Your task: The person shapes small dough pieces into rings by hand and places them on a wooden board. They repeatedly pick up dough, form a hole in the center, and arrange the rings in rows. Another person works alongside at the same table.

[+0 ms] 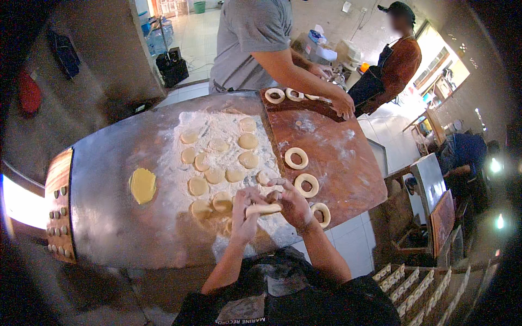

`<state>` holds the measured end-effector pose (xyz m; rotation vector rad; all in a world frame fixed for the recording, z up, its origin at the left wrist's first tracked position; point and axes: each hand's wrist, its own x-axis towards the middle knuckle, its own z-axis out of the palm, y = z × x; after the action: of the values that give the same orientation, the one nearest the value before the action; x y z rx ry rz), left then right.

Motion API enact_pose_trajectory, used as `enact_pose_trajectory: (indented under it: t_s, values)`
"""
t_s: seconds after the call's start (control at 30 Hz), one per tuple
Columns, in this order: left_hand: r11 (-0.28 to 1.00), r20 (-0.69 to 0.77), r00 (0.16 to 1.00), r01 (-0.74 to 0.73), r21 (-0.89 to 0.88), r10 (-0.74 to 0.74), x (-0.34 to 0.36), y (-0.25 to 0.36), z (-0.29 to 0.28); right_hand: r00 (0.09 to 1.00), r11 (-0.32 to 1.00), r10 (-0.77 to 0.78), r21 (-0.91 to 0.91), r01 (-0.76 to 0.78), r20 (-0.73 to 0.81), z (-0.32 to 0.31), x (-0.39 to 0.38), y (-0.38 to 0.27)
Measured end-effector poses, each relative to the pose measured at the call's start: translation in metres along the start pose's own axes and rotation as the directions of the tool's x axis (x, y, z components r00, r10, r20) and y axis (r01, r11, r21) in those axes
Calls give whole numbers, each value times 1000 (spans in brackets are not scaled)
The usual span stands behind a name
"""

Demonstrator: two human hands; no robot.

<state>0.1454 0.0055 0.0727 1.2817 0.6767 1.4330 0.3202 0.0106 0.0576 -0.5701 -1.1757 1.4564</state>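
Observation:
Above the near side of the floured table, a piece of dough is held up between my two hands. It looks like a thick pale roll or a ring seen edge-on; which one I cannot tell. My left hand is closed round its left end, and my right hand grips its right side with bent fingers. Flour whitens both hands. Left of them, several round dough pieces lie on a floured patch. Just right of my right hand are dough rings on a brown board.
A yellow slab of dough or fat lies on the metal tabletop. Across the table a co-worker in a grey shirt reaches over more dough rings. Another person stands behind. Loaded racks stand at lower right.

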Motion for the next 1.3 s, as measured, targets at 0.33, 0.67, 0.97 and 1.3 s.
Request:
enact_pose_trajectory:
  t_s: [0.33,0.67,0.97,1.3]
  values:
    - [825,-165,984,39,564,67,-5,10,57,943,885,224,456,-91,-246,19,-12,-49]
    - [805,41,991,-127,579,127,-3,2,161,962,985,36,-154,-80,-270,-70,-62,-103]
    - [789,95,995,-92,607,44,8,-20,228,960,826,152,564,6,-233,-144,-81,-101]
    - [701,136,987,-160,695,91,11,-34,268,947,772,-161,-633,-56,-280,-165,-108,-129]
